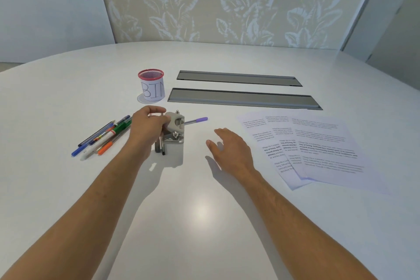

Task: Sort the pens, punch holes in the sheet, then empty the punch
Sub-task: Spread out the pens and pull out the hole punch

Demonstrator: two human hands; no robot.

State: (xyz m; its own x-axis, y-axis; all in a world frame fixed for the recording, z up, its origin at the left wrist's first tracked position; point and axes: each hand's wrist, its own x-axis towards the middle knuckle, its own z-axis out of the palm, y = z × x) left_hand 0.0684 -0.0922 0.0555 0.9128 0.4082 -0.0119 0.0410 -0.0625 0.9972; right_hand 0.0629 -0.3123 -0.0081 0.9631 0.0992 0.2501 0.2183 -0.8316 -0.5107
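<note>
While left hand [147,124] grips the punch [172,134] | right hand [229,146] spread, holding nothing | pens [102,138] lie beyond the left hand | step: likely punching | next: fetch a sheet [318,150]

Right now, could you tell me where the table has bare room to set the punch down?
Bare table lies between the forearms, nearer than the punch. Farther left, beyond the pens, is also free. It is crowded from pens to bin, and sheets cover the right.
</note>
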